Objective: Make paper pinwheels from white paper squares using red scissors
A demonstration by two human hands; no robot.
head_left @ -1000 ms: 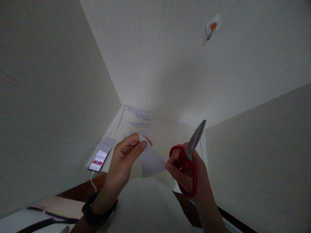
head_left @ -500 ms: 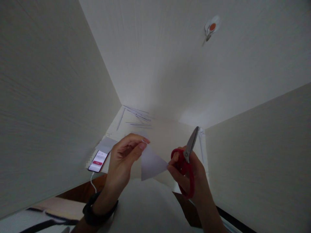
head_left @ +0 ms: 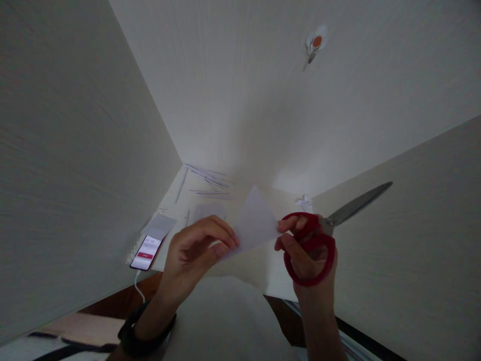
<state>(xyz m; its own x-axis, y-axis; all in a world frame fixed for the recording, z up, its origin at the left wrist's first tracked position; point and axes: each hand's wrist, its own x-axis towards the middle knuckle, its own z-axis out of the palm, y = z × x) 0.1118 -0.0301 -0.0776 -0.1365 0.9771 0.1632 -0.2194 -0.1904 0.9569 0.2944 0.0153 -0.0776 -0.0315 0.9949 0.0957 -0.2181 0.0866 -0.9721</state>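
A white triangular piece of paper [head_left: 257, 218] is stretched between my two hands, one point upward. My left hand [head_left: 201, 248] pinches its lower left edge between thumb and fingers. At the paper's right corner are the fingertips of my right hand [head_left: 311, 255], which also carries a pair of red-handled scissors [head_left: 326, 224]. Its handles loop around my fingers, and the closed blades point right, away from the paper. Behind my left hand, another pale sheet [head_left: 209, 210] lies on the white table, partly covered.
Several thin paper strips [head_left: 208, 175] lie at the table's back left corner. A lit phone [head_left: 146, 253] with a white cable [head_left: 138, 286] rests at the left. Crumpled paper [head_left: 305, 202] sits at the back right. Walls close in on three sides; a hook [head_left: 316, 44] hangs on the back one.
The paper has turned so a point now faces up. My right hand has rotated, swinging the scissor blades from upward to the right. My left hand has moved slightly lower on the paper.
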